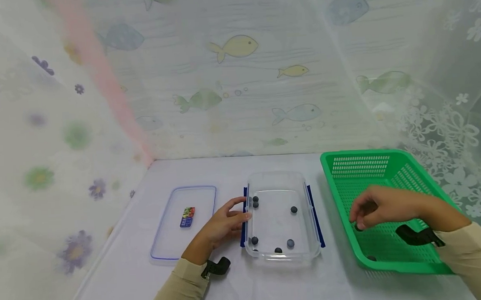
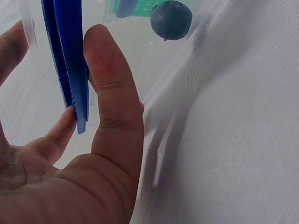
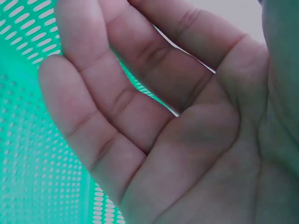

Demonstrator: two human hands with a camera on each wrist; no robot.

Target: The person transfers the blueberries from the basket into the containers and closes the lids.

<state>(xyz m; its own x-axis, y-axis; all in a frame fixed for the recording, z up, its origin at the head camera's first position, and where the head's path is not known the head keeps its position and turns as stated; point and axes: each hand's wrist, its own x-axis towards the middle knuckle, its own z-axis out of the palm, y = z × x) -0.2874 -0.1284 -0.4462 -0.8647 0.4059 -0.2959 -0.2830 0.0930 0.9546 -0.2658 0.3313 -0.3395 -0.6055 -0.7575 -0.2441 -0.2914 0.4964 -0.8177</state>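
Note:
A clear plastic container with blue side clips stands in the middle, several blueberries scattered inside it. My left hand rests against its left side, thumb and fingertips touching around the blue clip, fingers extended. Through the container wall in the left wrist view, one blueberry shows large. My right hand is over the left part of the green basket, fingers bent, pinching a dark blueberry at the fingertips. The right wrist view shows the palm; that pinch is outside it.
Left of the container lies a clear lid with a blue rim and a small colourful label. Another blueberry sits at the near left corner inside the basket. A patterned curtain closes off the table's back.

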